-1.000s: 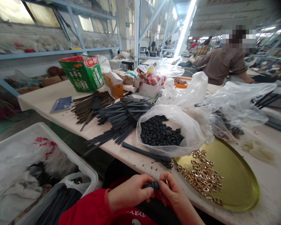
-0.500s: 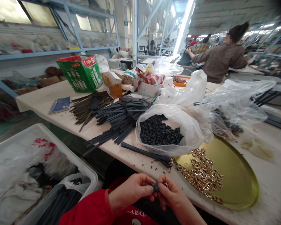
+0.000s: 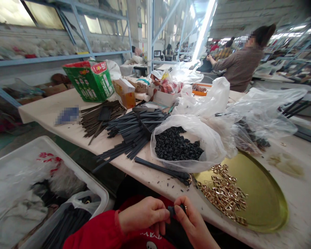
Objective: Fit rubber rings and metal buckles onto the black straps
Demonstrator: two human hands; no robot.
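Note:
A small dark strap piece [image 3: 172,211] is pinched between my two hands, low in the view near the table's front edge. The fingers of my left hand [image 3: 148,215] close on its left end. My right hand [image 3: 190,219] grips the other end, where a bit of gold metal shows by the index finger. Just beyond lies a bundle of dark straps [image 3: 162,168] with a gold buckle at its right end. A clear plastic bag [image 3: 212,145] holds many small black loops [image 3: 175,147]. Gold buckles [image 3: 229,195] are heaped on a round gold tray [image 3: 268,204].
Loose dark straps [image 3: 134,128] and brown straps [image 3: 92,119] lie farther back, near a green box [image 3: 89,83]. At the left stands a white bin [image 3: 48,148] with bags inside. Plastic bags [image 3: 264,107] cover the right back. A person [image 3: 239,65] sits beyond the table.
Both hands have shifted slightly, and more of the dark piece shows between them. The person in the background has turned and drawn in an arm.

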